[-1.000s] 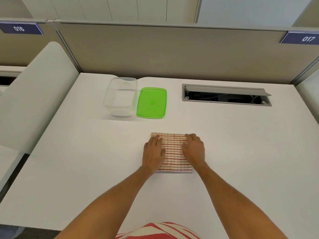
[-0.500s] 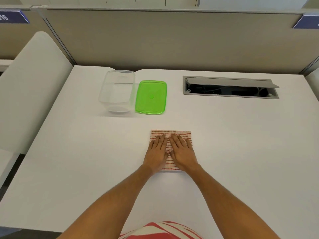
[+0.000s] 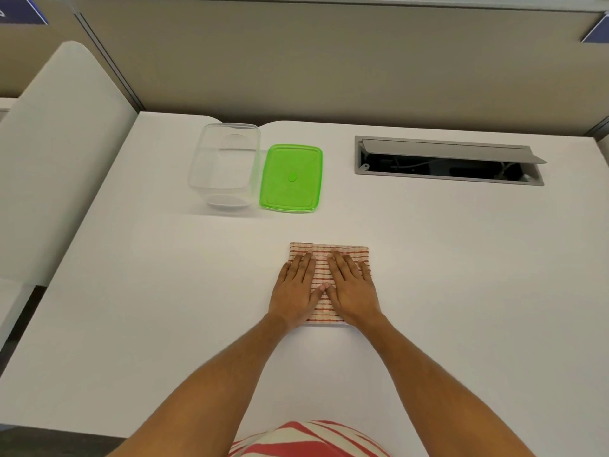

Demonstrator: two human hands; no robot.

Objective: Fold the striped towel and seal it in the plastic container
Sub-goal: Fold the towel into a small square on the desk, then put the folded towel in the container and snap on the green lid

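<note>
Red-and-cream striped cloth towel [image 3: 324, 275], folded to a small rectangle, flat on white bench [image 3: 461, 258], centre-front, well apart from the containers behind. Left hand [image 3: 295, 291] and right hand [image 3: 352, 290] both flat on top, palms down, fingers spread forward, thumbs touching at the middle. No grip on anything: both hands fully open, pressing only, nothing pinched or held. Far edge and a strip between the hands visible; near edge peeks out below the wrists.

Handling, judged: light, soft, limp; likely to spring open or sag once pressure is off. Not fragile, not slippery on the bench. Best taken at both short sides, or with fingers slid under the near edge and thumb on top, to keep the layers stacked.

Clear rectangular plastic container [image 3: 225, 169], open, empty, back left. Green rectangular plastic lid [image 3: 291, 178] just beside it on the right, lying flat. Grey cable hatch [image 3: 448, 159] in the bench at back right, flap raised. Beige partition panel [image 3: 329, 61] behind.

Folding looks about done; packing and sealing not yet started.
</note>
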